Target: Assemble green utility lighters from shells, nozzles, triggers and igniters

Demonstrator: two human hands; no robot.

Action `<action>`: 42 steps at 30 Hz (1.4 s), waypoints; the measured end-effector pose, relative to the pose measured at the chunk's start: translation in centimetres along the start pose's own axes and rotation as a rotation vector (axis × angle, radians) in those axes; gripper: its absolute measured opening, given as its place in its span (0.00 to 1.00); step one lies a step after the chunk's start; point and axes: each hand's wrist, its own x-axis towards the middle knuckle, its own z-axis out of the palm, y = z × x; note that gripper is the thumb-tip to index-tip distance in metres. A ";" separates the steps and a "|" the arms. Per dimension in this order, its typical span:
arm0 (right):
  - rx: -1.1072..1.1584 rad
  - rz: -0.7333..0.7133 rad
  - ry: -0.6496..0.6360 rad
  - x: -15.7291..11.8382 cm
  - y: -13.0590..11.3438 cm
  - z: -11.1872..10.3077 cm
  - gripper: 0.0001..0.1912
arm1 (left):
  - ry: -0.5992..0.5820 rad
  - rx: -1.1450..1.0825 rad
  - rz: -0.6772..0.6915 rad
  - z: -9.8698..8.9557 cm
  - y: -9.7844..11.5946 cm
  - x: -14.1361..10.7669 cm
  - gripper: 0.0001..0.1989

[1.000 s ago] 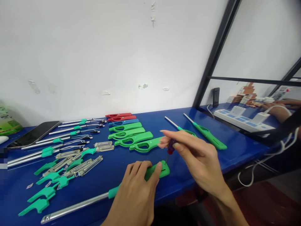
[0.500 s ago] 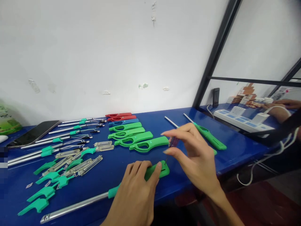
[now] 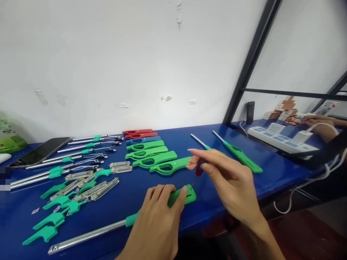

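Near the table's front edge, my left hand [image 3: 157, 216] is closed around a green lighter [image 3: 191, 195], whose metal tube [image 3: 89, 236] points left. My right hand [image 3: 227, 177] pinches the handle of a small screwdriver [image 3: 199, 172] between thumb and fingers. The screwdriver's thin shaft slants down to the lighter's right end, its tip by a small hole there. Just behind my hands lies a row of green, blue and red handle shells [image 3: 173, 165]. Two green lighters with metal tubes [image 3: 242, 157] lie beyond my right hand, one partly hidden by it.
At the left lie several metal tubes with wires [image 3: 73, 159], clear fuel tanks [image 3: 105, 189], teal triggers [image 3: 45, 234] and a phone [image 3: 40, 151]. A black frame post [image 3: 248, 68] stands at the right, with a power strip [image 3: 282, 139] and another person's hand [image 3: 321, 126] beyond it.
My right fingers have shifted on the screwdriver's handle and bunched together, and more of its red collar and shaft shows. My left hand stays on the lighter.
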 end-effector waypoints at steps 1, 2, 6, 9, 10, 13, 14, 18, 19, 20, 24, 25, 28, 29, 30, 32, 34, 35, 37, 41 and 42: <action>-0.035 -0.024 0.062 0.0 0.0 0.0 0.17 | -0.005 0.002 -0.003 -0.1 0.0 0.0 0.30; -0.084 -0.050 0.114 0.0 0.1 0.1 0.16 | -0.011 0.005 -0.006 -0.1 0.0 0.0 0.30; -0.092 -0.025 0.013 0.0 -0.1 -0.1 0.16 | -0.025 0.013 -0.001 -0.3 0.1 0.1 0.30; 0.008 0.014 -0.038 0.0 -0.1 0.0 0.19 | -0.035 0.009 0.004 -0.3 0.1 0.2 0.30; 0.001 0.002 0.007 0.0 -0.1 0.1 0.17 | -0.040 0.011 0.004 -0.3 0.1 0.2 0.30; -0.093 -0.042 0.116 0.0 0.0 0.3 0.15 | -0.057 0.020 -0.002 -0.3 0.2 0.2 0.30; -0.106 -0.040 0.095 0.0 0.0 0.3 0.15 | -0.058 0.021 -0.004 -0.3 0.2 0.2 0.30; 0.001 0.023 -0.066 -0.1 -0.1 0.1 0.18 | -0.054 0.017 -0.002 -0.3 0.2 0.0 0.30; 0.002 0.016 -0.032 -0.1 0.0 0.1 0.18 | -0.050 0.018 0.000 -0.3 0.2 0.0 0.30; -0.023 -0.005 0.029 -0.1 0.0 0.1 0.16 | -0.047 0.019 0.000 -0.2 0.1 0.0 0.30; -0.152 -0.037 0.085 0.0 -0.1 0.1 0.15 | -0.036 0.011 0.001 -0.2 0.1 0.2 0.30; -0.126 -0.013 0.030 0.1 -0.2 0.0 0.15 | -0.035 0.009 0.001 -0.2 0.1 0.2 0.30; -0.020 0.040 -0.039 0.0 -0.4 -0.1 0.17 | -0.038 0.008 0.000 -0.2 0.2 0.1 0.30; -0.028 0.030 0.005 0.0 -0.4 -0.1 0.17 | -0.040 0.007 0.000 -0.2 0.1 0.1 0.30; -0.061 0.010 0.064 -0.1 -0.3 0.0 0.16 | -0.041 0.007 -0.002 -0.2 0.1 0.1 0.30; -0.154 -0.032 0.132 -0.2 -0.3 0.1 0.16 | -0.033 0.009 -0.006 -0.2 0.1 0.1 0.30; -0.168 -0.022 0.067 -0.2 -0.3 0.1 0.17 | -0.027 0.008 -0.009 -0.2 0.1 0.2 0.30; -0.135 0.001 0.007 -0.2 -0.3 0.1 0.18 | -0.026 0.006 -0.008 -0.2 0.1 0.2 0.30; -0.057 0.040 -0.047 -0.1 -0.2 0.0 0.20 | -0.024 0.003 -0.002 -0.2 0.1 0.2 0.30; -0.174 -0.031 0.155 0.0 0.1 0.0 0.15 | -0.024 0.007 0.006 -0.3 0.0 0.2 0.30; -0.209 -0.048 0.162 0.0 0.1 0.0 0.15 | -0.027 0.007 0.008 -0.3 0.0 0.1 0.30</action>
